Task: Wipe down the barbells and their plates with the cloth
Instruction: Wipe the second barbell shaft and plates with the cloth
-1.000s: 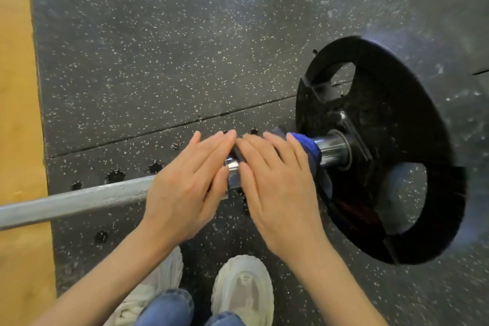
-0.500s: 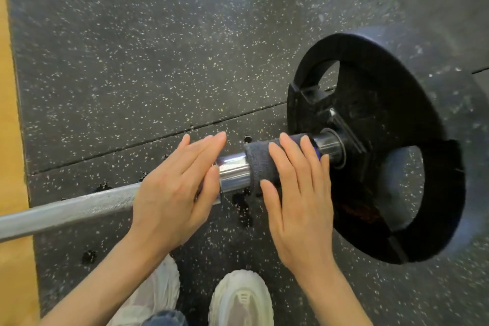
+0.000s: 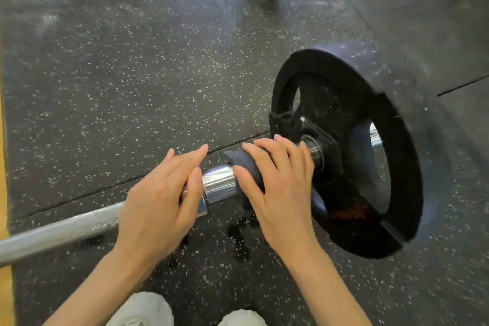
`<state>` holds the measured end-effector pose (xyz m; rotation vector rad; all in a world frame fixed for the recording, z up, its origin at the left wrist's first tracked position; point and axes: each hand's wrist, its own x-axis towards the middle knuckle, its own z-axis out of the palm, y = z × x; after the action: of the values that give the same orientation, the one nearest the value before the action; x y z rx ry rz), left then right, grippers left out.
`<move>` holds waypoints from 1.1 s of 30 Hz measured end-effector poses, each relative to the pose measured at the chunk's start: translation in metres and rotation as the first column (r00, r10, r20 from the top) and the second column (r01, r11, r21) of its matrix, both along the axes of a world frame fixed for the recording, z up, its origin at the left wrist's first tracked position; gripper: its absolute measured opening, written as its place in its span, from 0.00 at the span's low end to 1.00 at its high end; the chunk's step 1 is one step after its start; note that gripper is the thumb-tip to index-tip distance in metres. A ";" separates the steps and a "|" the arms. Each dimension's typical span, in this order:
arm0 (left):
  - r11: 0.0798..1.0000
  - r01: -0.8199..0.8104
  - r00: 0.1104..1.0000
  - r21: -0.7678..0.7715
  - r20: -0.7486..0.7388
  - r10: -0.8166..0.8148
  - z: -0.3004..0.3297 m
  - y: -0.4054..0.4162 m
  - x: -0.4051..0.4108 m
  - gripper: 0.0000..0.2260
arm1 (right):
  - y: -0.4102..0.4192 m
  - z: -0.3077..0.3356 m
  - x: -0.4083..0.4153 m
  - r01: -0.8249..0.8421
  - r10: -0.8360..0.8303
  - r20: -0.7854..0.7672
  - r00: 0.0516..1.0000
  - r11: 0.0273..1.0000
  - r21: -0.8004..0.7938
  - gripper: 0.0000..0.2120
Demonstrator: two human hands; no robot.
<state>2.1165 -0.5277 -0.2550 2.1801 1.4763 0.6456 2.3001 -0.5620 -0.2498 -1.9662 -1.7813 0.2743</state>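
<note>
Now right hand [image 3: 280, 193] flat, pressing cloth [image 3: 246, 164] onto barbell [image 3: 219, 185]; left hand [image 3: 158, 201] flat on bar.

You have two hands [image 3: 158, 198] [image 3: 280, 193], one barbell [image 3: 66, 230], one plate [image 3: 344, 140], one cloth [image 3: 244, 164] and two shoes [image 3: 143, 309] [image 3: 242, 319].

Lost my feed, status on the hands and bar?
Left hand flat on bar. Right hand pressing cloth on sleeve beside plate. Nothing blocking.

Even, moderately bright light; glare streaks the chrome barbell sleeve [image 3: 219, 184]. Motion blur smears the floor right of it, and wide-angle distortion bends the edges.
</note>
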 end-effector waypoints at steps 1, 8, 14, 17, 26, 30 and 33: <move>1.000 -0.002 1.000 -0.010 0.003 0.002 0.000 0.002 0.000 0.23 | 0.005 0.003 0.002 -0.018 0.018 -0.008 1.000 1.000 0.006 0.20; 0.998 0.005 0.998 -0.064 0.056 -0.001 0.009 0.017 0.002 0.24 | 0.002 0.008 -0.018 0.011 -0.005 -0.041 0.999 0.990 0.137 0.15; 0.991 0.132 0.991 -0.011 -0.016 -0.132 0.017 0.017 0.021 0.23 | 0.000 0.009 -0.010 -0.085 0.086 -0.009 0.996 0.994 0.073 0.22; 0.987 0.163 0.986 0.004 -0.045 -0.163 0.018 0.019 0.021 0.23 | -0.004 0.007 -0.020 -0.034 0.030 0.053 0.998 0.996 0.086 0.24; 0.973 0.230 0.973 0.029 -0.036 -0.229 0.031 0.023 0.021 0.24 | -0.014 0.027 -0.011 -0.030 0.005 0.106 0.994 0.972 0.232 0.16; 0.960 0.278 0.960 0.043 0.004 -0.278 0.040 0.024 0.029 0.24 | -0.032 0.052 0.001 -0.010 -0.035 0.154 0.987 0.960 0.281 0.15; 0.949 0.310 0.949 0.055 0.037 -0.312 0.049 0.022 0.037 0.24 | -0.045 0.075 0.008 0.014 -0.072 0.182 0.981 0.953 0.302 0.14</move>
<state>2.1540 -0.5061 -0.2065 2.3504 1.0693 0.6204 2.3078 -0.6070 -0.1745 -1.8584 -1.7714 -0.1970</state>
